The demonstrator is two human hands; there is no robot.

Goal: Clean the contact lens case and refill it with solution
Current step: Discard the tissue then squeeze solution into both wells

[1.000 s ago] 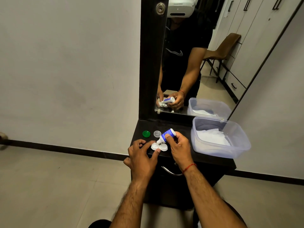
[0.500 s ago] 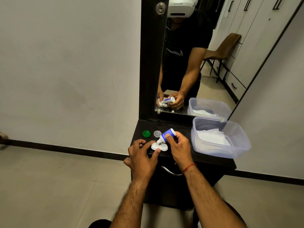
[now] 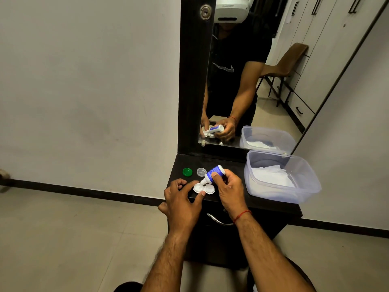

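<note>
Contact lens case (image 3: pixel 204 189) pinched steady on the table (image 3: pixel 231 164) by the left hand (image 3: pixel 181 199); right hand (image 3: pixel 229 190) grips the tilted solution bottle (image 3: pixel 212 173). Squeeze gently, and keep the nozzle clear of the well.

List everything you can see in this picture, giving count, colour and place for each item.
lens case: one, white, open, front of the cabinet.
solution bottle: one, blue and white, tilted nozzle-down over the case.
green cap: one, green, behind-left of the case.
clear cap: one, transparent, beside the green cap.
plastic tub: one, translucent, cabinet's right side.
tissue: one, white, inside the tub.
cabinet: one, dark, against the wall.
mirror: one, dark-framed, above the cabinet.
left hand: steadies the case, thumb on its near edge.
right hand: grips the bottle.
</note>
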